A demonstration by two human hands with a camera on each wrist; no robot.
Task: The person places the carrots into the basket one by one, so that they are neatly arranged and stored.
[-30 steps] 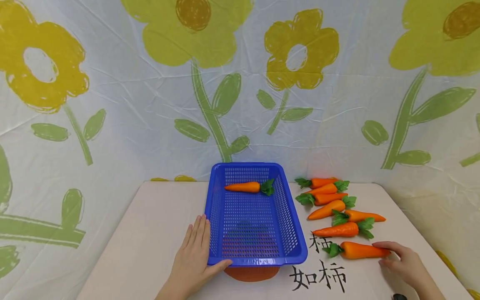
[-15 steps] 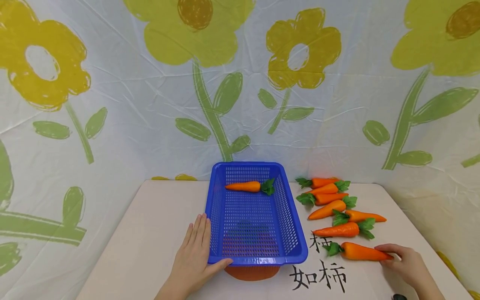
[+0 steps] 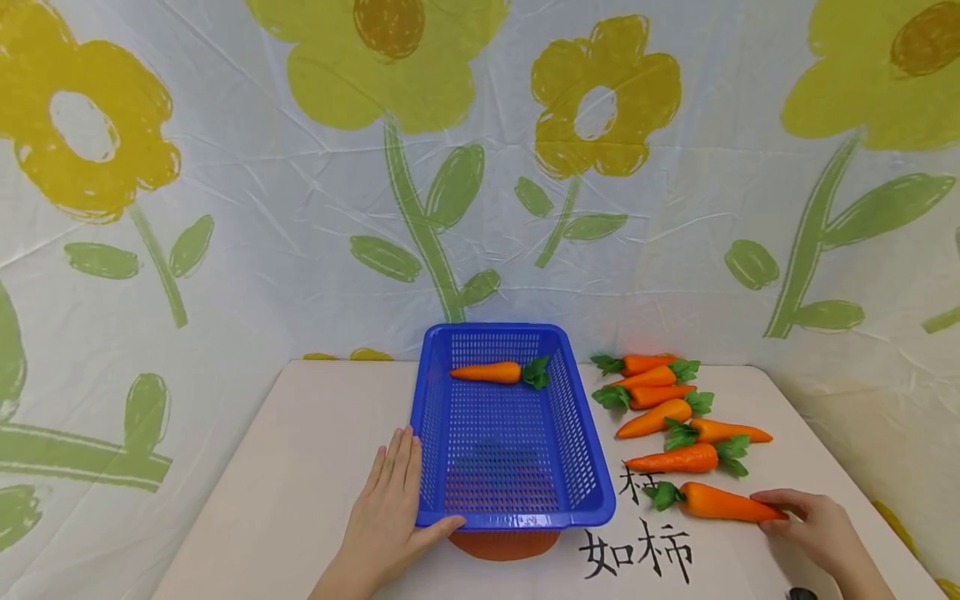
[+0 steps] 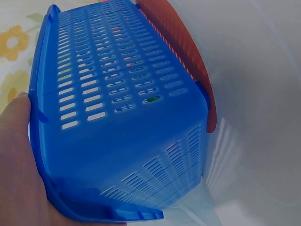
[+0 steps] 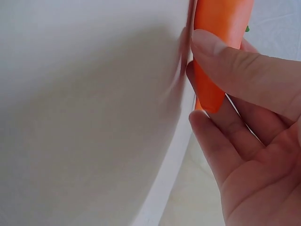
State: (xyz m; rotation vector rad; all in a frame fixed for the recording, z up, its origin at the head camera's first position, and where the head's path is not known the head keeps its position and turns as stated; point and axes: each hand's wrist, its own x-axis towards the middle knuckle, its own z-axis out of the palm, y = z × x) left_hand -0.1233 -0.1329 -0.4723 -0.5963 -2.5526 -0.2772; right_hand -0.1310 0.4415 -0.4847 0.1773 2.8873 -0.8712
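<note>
A blue plastic basket stands mid-table with one carrot lying crosswise at its far end. My left hand rests against its near left corner, fingers straight along the left rim and thumb at the front rim. In the left wrist view, the slotted basket wall fills the middle. With thumb and fingers, my right hand pinches the narrow tip of the nearest carrot, whose leafy top points left. The right wrist view shows the thumb pressed on this orange tip.
Several more carrots with green leaves, such as the closest carrot, lie in a column right of the basket. An orange-brown rounded shape shows under the basket's front. Black characters mark the pale table. A flowered cloth hangs behind.
My right hand has shifted slightly right and nearer, and the carrot's tip has moved with it. The left hand and basket stay in place.
</note>
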